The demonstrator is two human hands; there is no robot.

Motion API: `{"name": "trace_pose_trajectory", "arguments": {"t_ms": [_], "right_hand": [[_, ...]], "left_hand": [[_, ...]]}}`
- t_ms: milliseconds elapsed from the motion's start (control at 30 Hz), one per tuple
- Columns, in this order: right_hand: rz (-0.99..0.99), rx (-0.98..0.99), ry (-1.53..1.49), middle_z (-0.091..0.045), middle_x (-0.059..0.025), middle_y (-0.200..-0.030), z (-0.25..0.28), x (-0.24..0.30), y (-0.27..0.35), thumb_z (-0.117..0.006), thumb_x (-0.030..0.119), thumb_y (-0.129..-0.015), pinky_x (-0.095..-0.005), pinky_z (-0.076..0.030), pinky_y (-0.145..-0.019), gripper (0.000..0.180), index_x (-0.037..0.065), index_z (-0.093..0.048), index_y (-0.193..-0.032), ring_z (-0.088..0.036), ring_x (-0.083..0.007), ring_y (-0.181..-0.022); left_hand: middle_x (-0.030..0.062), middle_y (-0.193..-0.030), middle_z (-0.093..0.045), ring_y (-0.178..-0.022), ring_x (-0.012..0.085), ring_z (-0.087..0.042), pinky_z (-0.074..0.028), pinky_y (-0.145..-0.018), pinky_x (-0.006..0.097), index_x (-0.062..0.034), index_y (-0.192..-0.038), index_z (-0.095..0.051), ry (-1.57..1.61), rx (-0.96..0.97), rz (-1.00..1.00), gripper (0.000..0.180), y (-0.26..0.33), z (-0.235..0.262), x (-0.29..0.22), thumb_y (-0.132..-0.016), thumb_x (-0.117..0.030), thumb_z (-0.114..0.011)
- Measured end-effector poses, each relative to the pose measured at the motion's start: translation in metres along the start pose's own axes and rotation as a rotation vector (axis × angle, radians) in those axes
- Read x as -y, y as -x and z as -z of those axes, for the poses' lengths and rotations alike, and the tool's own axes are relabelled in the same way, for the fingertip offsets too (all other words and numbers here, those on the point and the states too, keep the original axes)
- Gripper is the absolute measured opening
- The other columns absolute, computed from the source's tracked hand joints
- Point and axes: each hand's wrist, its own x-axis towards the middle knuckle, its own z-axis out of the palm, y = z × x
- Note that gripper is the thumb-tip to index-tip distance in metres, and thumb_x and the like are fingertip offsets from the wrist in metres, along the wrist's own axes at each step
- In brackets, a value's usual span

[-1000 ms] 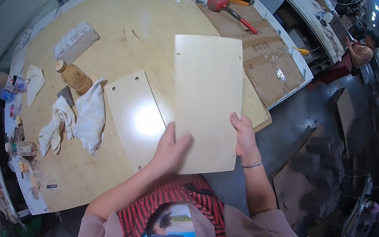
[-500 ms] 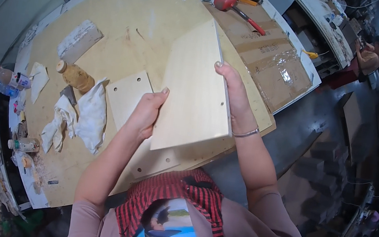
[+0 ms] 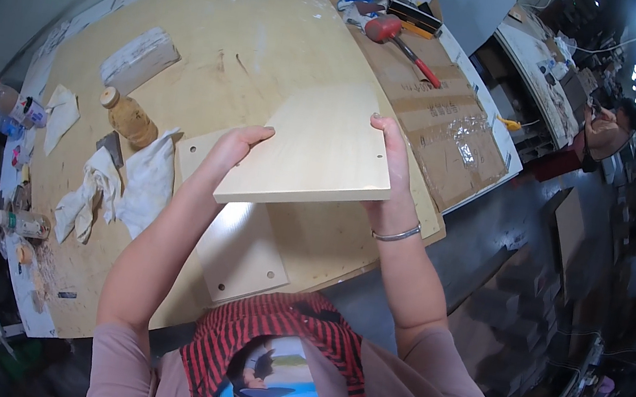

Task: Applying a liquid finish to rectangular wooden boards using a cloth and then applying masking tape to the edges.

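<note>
The pale, flat, rectangular wooden panel (image 3: 312, 152) has tipped, so its near edge is now exposed; the left hand (image 3: 234, 153) and right hand (image 3: 394, 161) grip it, clamped on opposite sides, above the yellowish wooden counter (image 3: 213, 23).

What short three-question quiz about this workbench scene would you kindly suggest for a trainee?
1. Multiple choice: what do the person's bare left hand and bare right hand both hold?
(a) a rumpled white cloth
(b) a flat pale wood-coloured board
(c) a capped plastic bottle

2. True or false: the red-headed mallet with a red-tipped handle lies on taped brown cardboard.

3. Short answer: on which of the person's wrists is the silver-coloured bracelet?

Key:
1. (b); the fingers of both hands grip it, one hand at each side.
2. True.
3. The right wrist.
</note>
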Motion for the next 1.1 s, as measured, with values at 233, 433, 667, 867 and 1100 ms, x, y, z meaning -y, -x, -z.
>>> {"name": "trace_pose_trajectory", "arguments": {"t_ms": [233, 433, 667, 867, 1100], "right_hand": [[0.025, -0.012, -0.112, -0.065, -0.0097, -0.094, 0.003, -0.004, 0.007, -0.048, 0.025, -0.091, -0.0327, -0.055, -0.077, 0.029, 0.002, -0.059, -0.103, -0.066, -0.0211, -0.086], [0.008, 0.010, -0.165, -0.066, -0.0080, -0.090, 0.002, -0.008, 0.018, -0.049, 0.024, -0.092, -0.0318, -0.056, -0.076, 0.022, 0.005, -0.059, -0.096, -0.066, -0.0192, -0.083], [0.092, -0.047, 0.304, -0.062, -0.0076, -0.096, 0.003, -0.009, 0.035, -0.040, 0.036, -0.096, -0.0297, -0.051, -0.081, 0.036, 0.005, -0.057, -0.095, -0.062, -0.0175, -0.090], [1.256, -0.056, 0.760, -0.060, -0.0153, -0.107, -0.016, 0.005, 0.032, -0.023, 0.052, -0.100, -0.0369, -0.036, -0.099, 0.066, -0.003, -0.056, -0.113, -0.051, -0.0259, -0.111], [0.985, -0.153, 0.592, -0.045, -0.0034, -0.050, -0.036, 0.006, 0.011, -0.024, 0.046, -0.101, -0.0260, -0.033, -0.048, 0.065, 0.006, -0.046, -0.055, -0.040, -0.0123, -0.046]], "left_hand": [[0.0097, -0.078, -0.067, -0.058, 0.0188, -0.064, -0.053, -0.050, 0.030, -0.0008, -0.089, -0.062, 0.361, 0.056, 0.065, 0.018, 0.011, 0.002, -0.011, -0.089, -0.017, -0.056], [0.0062, -0.065, -0.060, -0.049, 0.0171, -0.057, -0.050, -0.044, 0.028, -0.0037, -0.082, -0.059, 0.318, 0.124, -0.071, 0.014, 0.024, -0.003, -0.013, -0.087, -0.017, -0.058], [0.0051, -0.064, -0.060, -0.052, 0.0196, -0.060, -0.051, -0.046, 0.031, -0.0044, -0.080, -0.059, 0.547, 0.297, 0.000, 0.013, 0.037, -0.001, -0.009, -0.087, -0.016, -0.056], [0.0061, -0.065, -0.061, -0.054, 0.0202, -0.061, -0.056, -0.053, 0.030, -0.0044, -0.079, -0.058, 0.628, 0.106, 0.028, 0.011, 0.073, -0.036, 0.009, -0.085, -0.013, -0.054], [0.0117, -0.068, -0.063, -0.058, 0.0190, -0.063, -0.056, -0.055, 0.028, 0.0130, -0.101, -0.058, 0.134, 0.455, 0.150, 0.038, 0.103, -0.027, 0.073, -0.096, -0.024, -0.050]]}}
